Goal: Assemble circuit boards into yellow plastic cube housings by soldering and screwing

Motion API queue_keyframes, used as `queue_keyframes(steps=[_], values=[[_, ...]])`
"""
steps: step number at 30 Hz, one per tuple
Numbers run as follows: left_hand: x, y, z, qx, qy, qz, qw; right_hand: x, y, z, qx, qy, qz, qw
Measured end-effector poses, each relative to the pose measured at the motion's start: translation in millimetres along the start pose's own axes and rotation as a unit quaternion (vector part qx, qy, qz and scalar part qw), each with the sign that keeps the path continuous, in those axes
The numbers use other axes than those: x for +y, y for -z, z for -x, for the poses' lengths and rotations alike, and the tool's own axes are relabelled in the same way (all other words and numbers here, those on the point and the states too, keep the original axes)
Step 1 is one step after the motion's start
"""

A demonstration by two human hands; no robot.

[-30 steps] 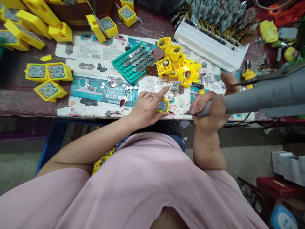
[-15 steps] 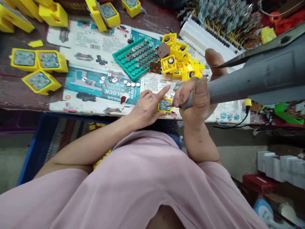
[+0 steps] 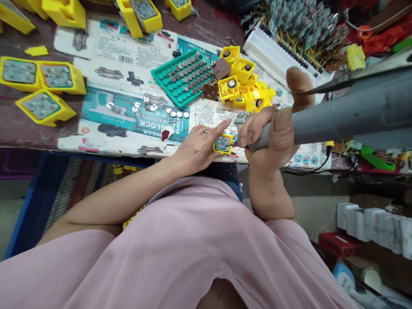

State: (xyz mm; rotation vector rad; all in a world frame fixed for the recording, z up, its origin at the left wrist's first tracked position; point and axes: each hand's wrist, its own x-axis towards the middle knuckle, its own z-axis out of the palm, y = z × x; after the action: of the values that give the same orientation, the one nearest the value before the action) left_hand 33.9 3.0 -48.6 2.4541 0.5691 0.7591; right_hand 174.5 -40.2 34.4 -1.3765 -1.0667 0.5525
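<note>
Holding a small yellow housing [image 3: 222, 152] at the table's near edge, your left hand [image 3: 199, 148] has its thumb and fingers closed about the left side, with the forefinger stretched past the far side; part of this grip is hidden. A green-and-grey circuit board [image 3: 222, 142] sits inside the housing, facing up. Your right hand [image 3: 273, 131] is wrapped around a thick grey tool [image 3: 341, 122], which slants in from the right. Its thin metal bit [image 3: 233, 143] reaches over the board; whether the tip touches it, you cannot tell from this view.

Just beyond your hands lies a small loose board [image 3: 240, 117]. Past that, a heap of yellow parts [image 3: 264, 93] stands next to a green tray [image 3: 180, 96], which holds rows of round metal pieces [image 3: 193, 71]. Shiny flat discs [image 3: 179, 114] lie nearer your left hand, on a printed sheet [image 3: 131, 38] covering much of the maroon table [image 3: 206, 30].

Toward the left edge, three yellow housings [image 3: 75, 86] with boards inside sit touching. At the far right, a white rack [image 3: 267, 56] stands before a mass of wired grey parts [image 3: 299, 25].
</note>
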Motion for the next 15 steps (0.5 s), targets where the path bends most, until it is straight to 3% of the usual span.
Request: queue_keyframes(steps=[3, 11, 15], values=[[-0.1, -0.5, -0.2, 0.005, 0.005, 0.007, 1.0, 0.1, -2.0, -0.1, 0.006, 0.038, 0.005, 0.999], [1.7, -1.4, -1.5, 0.014, -0.005, -0.009, 1.0, 9.7, -12.7, -7.6, 0.014, 0.027, 0.002, 1.0], [4.4, 1.3, -2.4, 0.001, 0.012, -0.005, 1.0, 4.7, -13.9, -6.4, 0.035, 0.084, -0.038, 0.995]])
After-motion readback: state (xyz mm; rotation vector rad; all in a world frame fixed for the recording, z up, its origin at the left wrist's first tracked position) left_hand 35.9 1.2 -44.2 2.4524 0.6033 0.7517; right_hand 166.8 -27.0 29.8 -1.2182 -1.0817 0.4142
